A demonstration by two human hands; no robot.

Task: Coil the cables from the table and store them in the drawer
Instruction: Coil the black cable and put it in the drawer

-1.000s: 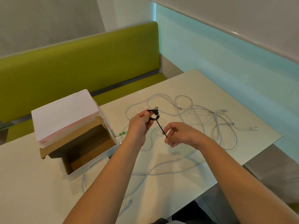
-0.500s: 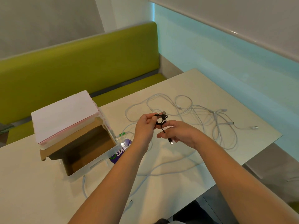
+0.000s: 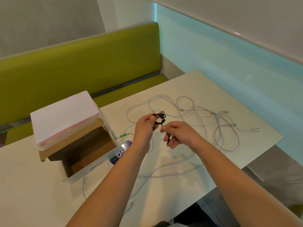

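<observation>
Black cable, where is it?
Head view, centre: the black cable is above the table, held between the left hand and right hand.

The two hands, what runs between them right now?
In the head view, a short stretch of black cable runs from the left hand to the right hand.

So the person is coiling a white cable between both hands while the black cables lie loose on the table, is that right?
Not quite. The colours are swapped: the head view shows the left hand and right hand coiling a black cable, while the white cables lie loose on the table.
</observation>
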